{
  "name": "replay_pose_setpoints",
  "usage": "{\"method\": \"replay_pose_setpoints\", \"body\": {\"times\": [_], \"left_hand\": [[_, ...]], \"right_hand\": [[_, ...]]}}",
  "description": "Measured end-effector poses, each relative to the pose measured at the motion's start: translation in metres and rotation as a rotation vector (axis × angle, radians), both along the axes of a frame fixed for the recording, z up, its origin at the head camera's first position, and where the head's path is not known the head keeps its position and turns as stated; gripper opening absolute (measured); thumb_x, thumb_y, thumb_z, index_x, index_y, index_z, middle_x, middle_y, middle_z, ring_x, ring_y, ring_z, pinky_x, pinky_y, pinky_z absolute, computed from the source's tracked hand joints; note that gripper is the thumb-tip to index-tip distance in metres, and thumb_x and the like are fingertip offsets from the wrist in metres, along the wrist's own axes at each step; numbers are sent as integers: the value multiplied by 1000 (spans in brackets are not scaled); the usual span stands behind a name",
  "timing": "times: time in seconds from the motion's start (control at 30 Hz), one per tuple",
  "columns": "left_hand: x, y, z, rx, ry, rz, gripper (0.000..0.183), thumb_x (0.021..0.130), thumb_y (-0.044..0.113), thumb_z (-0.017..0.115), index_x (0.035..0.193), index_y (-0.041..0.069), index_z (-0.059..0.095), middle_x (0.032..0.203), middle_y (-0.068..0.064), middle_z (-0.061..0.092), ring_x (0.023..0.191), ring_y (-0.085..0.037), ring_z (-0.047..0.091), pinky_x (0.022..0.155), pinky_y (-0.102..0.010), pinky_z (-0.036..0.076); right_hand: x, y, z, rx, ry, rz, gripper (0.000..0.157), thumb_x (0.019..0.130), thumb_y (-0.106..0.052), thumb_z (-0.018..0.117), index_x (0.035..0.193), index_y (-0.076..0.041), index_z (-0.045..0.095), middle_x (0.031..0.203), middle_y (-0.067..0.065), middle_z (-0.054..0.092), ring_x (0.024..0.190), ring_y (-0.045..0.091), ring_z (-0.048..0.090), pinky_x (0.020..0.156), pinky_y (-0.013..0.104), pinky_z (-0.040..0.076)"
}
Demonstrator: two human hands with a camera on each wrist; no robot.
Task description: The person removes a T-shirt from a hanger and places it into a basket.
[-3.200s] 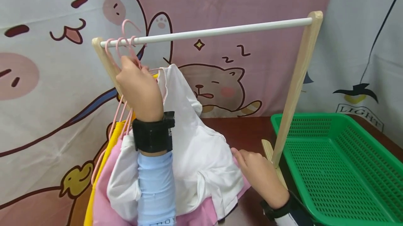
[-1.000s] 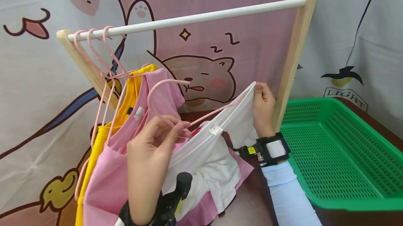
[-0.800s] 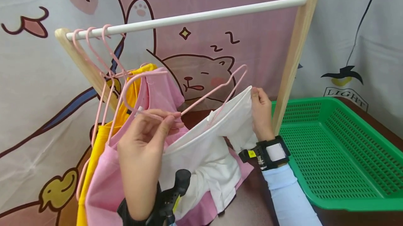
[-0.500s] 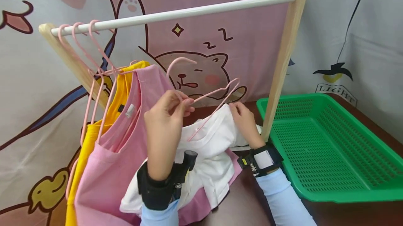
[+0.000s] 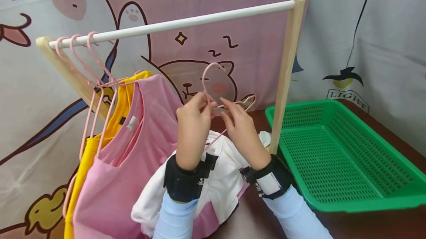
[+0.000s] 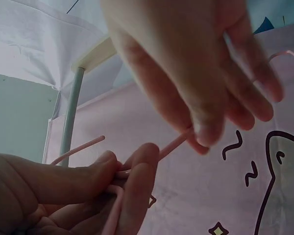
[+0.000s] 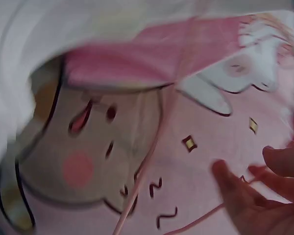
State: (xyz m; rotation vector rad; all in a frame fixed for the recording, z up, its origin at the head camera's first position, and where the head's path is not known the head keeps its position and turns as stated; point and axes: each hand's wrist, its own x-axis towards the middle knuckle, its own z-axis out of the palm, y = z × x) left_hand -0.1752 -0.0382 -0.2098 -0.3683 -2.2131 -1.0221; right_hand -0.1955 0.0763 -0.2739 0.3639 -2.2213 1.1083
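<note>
My left hand [image 5: 194, 128] pinches a pink clothes hanger [image 5: 203, 76] just below its hook, thumb against forefinger. My right hand [image 5: 246, 131] is right beside it, thumb and forefinger spread at the hanger's arm. In the left wrist view the right hand's [image 6: 196, 83] fingertips meet the rod close to the left hand's [image 6: 117, 181] grip. The hanger's lower rod runs down into a white shirt [image 5: 226, 157], which lies bunched below the hands, over pink cloth [image 5: 206, 218]. Blurred white cloth [image 7: 14, 73] crosses the right wrist view.
A clothes rack with a white rail [image 5: 199, 20] and wooden posts [image 5: 287, 72] stands ahead. Several pink hangers hang at its left end, bearing a yellow garment [image 5: 74, 187] and a pink garment [image 5: 156, 117]. A green basket [image 5: 332, 150] is at the right, on a dark brown table [image 5: 253, 209].
My left hand took a hanger off the rail and put part of it into the white shirt's neck. The right hand has let go of the shirt and moved up to the hanger.
</note>
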Motion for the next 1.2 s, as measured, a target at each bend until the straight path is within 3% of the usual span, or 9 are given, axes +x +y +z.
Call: {"method": "replay_pose_setpoints", "body": {"times": [0.2, 0.3, 0.37, 0.43, 0.57, 0.77, 0.9, 1.0, 1.2], "left_hand": [[10, -5, 3, -52, -94, 9, 27, 82, 22, 69, 101, 3, 67, 97, -10, 72, 85, -22, 70, 72, -35, 55], [38, -21, -2, -276, -221, 138, 61, 74, 36, 75, 123, 5, 56, 116, -15, 65, 105, -32, 62, 86, -47, 50], [60, -37, -10, -447, -284, 214, 71, 68, 39, 79, 124, 4, 53, 114, -18, 63, 102, -38, 60, 82, -53, 48], [75, -52, -17, -569, -327, 279, 60, 67, 35, 81, 112, 3, 57, 102, -20, 65, 90, -42, 62, 70, -55, 48], [84, -66, -25, -606, -374, 290, 21, 75, 21, 75, 80, 5, 62, 72, -17, 66, 63, -39, 62, 48, -49, 45], [97, -84, -33, -588, -371, 220, 20, 85, 37, 64, 76, 20, 59, 59, -5, 59, 53, -25, 56, 47, -38, 39], [105, -104, -49, -595, -298, 190, 21, 85, 54, 57, 86, 33, 58, 56, 7, 52, 53, -15, 55, 51, -33, 40], [109, -116, -60, -578, -152, 140, 19, 84, 56, 57, 94, 40, 59, 61, 15, 55, 55, -7, 55, 53, -29, 44], [115, -128, -52, -473, 127, 52, 25, 75, 30, 75, 97, 37, 66, 75, 21, 65, 57, 4, 55, 55, -13, 47]], "right_hand": [[-11, -5, 4, 117, 165, -123, 16, 91, -11, 56, 103, -2, 63, 94, 13, 64, 89, 24, 64, 81, 34, 55], [-14, -4, 3, 127, 181, -136, 14, 91, -9, 56, 100, -1, 62, 92, 14, 64, 87, 25, 63, 81, 35, 55], [-15, -3, 4, 121, 173, -142, 15, 91, -9, 55, 101, -1, 62, 93, 15, 64, 87, 25, 64, 83, 36, 54], [-16, 0, 5, 106, 164, -145, 16, 90, -10, 55, 102, -1, 62, 94, 16, 64, 88, 26, 64, 85, 37, 53], [-20, 9, 14, 81, 175, -166, 20, 91, -11, 54, 105, 1, 62, 96, 18, 64, 89, 28, 63, 85, 38, 53], [-24, 22, 30, 40, 247, -232, 21, 94, -13, 51, 101, 2, 63, 91, 18, 64, 85, 29, 62, 76, 39, 52], [-26, 24, 43, 14, 287, -235, 22, 95, -12, 49, 99, 4, 63, 83, 18, 62, 79, 28, 59, 73, 39, 51], [-29, 24, 54, -14, 293, -237, 23, 96, -13, 48, 99, 5, 63, 82, 18, 62, 76, 28, 59, 71, 39, 52], [-32, 42, 73, -73, 290, -272, 25, 96, -12, 47, 99, 7, 62, 86, 20, 63, 75, 28, 62, 71, 36, 54]]}}
